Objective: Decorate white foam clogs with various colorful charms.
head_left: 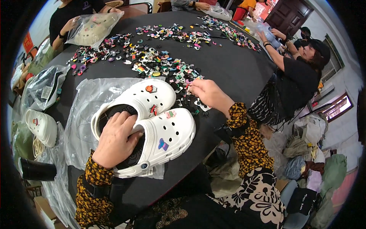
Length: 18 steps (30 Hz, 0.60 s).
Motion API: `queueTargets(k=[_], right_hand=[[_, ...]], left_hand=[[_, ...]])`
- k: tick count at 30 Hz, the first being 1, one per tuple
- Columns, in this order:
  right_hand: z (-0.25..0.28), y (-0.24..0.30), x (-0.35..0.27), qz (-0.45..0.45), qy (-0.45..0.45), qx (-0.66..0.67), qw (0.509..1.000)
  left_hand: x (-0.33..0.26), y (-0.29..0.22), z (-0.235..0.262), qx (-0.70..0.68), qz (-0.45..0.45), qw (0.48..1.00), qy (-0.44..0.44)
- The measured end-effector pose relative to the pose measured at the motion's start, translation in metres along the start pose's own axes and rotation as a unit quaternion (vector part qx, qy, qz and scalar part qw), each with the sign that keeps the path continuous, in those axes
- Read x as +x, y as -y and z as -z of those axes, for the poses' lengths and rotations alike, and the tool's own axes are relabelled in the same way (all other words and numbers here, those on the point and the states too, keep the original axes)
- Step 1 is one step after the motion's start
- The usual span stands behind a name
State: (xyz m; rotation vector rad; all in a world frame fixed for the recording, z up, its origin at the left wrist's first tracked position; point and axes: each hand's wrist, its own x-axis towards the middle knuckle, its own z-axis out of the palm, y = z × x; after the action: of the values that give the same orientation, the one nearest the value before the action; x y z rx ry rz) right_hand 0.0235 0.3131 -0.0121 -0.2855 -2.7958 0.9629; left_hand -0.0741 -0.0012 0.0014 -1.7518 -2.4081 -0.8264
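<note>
Two white foam clogs [183, 126] lie side by side on a clear plastic bag. My left hand [117, 139] grips the pair, its fingers inside the far clog and its thumb in the near one's opening. Small charms sit in the clogs' holes: a basketball charm [151, 88], a red and black one [153, 110], a pink one [170, 114] and a purple-blue one [163, 144]. Right of the clogs, my right hand [209, 93] is closed in a pinch at the edge of a pile of colourful shoe charms [160, 63], a small charm at its fingertips.
The black table [228, 65] carries more scattered charms further back. At the left are a single white clog [42, 128], a black cylinder [36, 170] and a bagged item [44, 89]. Across the table, a person holds bagged clogs [93, 32]; another works at the right.
</note>
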Motion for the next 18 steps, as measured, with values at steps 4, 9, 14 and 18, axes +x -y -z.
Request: queueTargets(k=[4,9,14,18], right_hand=[[0.005,0.021,-0.004,0.066,0.007,0.039,0.997],[-0.002,0.042,-0.004,0.12,0.009,0.008,0.993],[-0.009,0.056,0.002,0.092,0.006,-0.019,0.996],[-0.011,0.055,0.002,0.063,-0.033,0.058,0.996]], left_hand=[[-0.001,0.0,0.001,0.0,0.0,1.0,-0.002],[-0.001,-0.003,0.003,0.005,0.005,1.0,0.008],[-0.003,0.0,0.002,0.009,0.003,1.0,0.002],[0.001,0.0,0.002,-0.006,-0.003,1.0,-0.017]])
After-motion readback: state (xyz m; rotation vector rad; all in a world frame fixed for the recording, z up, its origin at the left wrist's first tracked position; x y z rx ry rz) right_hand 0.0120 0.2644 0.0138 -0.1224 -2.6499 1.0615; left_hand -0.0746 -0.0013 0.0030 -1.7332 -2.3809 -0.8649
